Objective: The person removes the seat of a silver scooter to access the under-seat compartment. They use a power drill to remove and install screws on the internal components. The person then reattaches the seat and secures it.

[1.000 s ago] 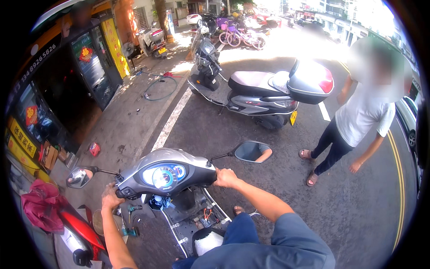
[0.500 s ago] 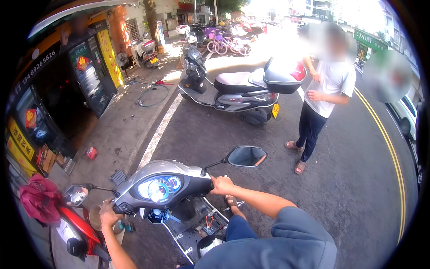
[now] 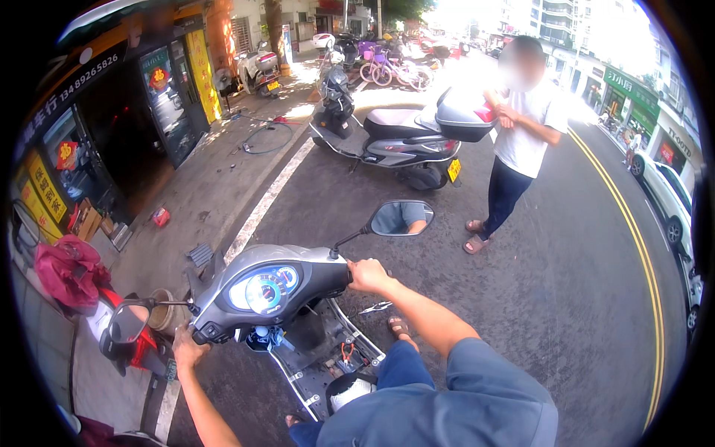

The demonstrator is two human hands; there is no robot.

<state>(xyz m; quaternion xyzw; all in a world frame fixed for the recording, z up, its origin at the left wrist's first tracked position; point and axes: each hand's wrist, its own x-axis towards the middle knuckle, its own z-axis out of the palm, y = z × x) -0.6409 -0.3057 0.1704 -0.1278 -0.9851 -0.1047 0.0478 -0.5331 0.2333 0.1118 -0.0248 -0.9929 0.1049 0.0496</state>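
I sit astride a silver scooter [image 3: 305,257] with a lit dashboard [image 3: 264,290], two mirrors and its footboard panel off, showing the bare frame [image 3: 298,387] and a small part with orange wires [image 3: 346,354]. My left hand [image 3: 188,346] is closed round the left handlebar end. My right hand [image 3: 369,274] grips the right handlebar end. The right mirror [image 3: 398,217] stands above it.
Ahead, a silver scooter with top box [image 3: 395,134] stands beside a person [image 3: 521,141] in a white shirt. At left are a shop doorway [image 3: 126,134], hose [image 3: 268,141], red scooter [image 3: 134,335] and bucket [image 3: 162,316]. White cars [image 3: 670,216] line the right.
My scooter and I have shifted against the ground. The standing person has moved up beside the parked scooter's top box and brought the hands together at chest height.
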